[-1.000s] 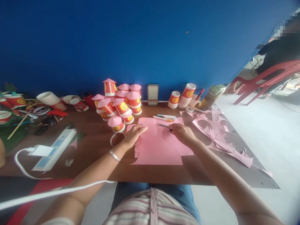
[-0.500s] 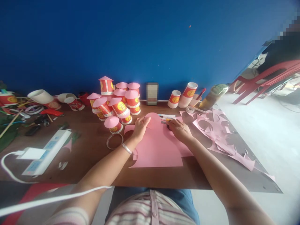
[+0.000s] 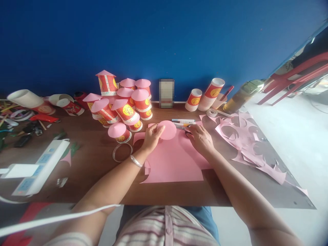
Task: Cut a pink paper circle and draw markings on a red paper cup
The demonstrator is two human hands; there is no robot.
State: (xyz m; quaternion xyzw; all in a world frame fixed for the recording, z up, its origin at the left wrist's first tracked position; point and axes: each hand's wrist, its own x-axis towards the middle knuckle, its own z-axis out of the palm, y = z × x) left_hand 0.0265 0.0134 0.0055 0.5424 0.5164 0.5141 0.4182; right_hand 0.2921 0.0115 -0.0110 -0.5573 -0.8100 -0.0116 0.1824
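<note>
A round pink paper disc (image 3: 167,130) is pinched at its left edge between the thumb and fingers of my left hand (image 3: 153,136). My right hand (image 3: 201,137) is closed at the handles of a pair of scissors (image 3: 189,133), whose blades point left toward the disc. Fingers partly cover the handles. Under both hands lies a larger pink paper sheet (image 3: 174,164). Left of it, paper cups with pink cone tops (image 3: 126,112) are stacked in a group. Pens (image 3: 183,121) lie just beyond the disc.
Pink paper scraps (image 3: 241,140) cover the table's right side. Behind them stand paper cups (image 3: 194,99), a tape roll (image 3: 212,112) and a tilted bottle (image 3: 242,97). At left are a tape ring (image 3: 122,152), a power strip (image 3: 44,164) and clutter. A blue wall (image 3: 128,41) rises behind.
The disc now lies flatter to view, showing its whole round outline. The scissors have shifted slightly away from me with my right hand, and more of their handles shows. The camera view has shifted.
</note>
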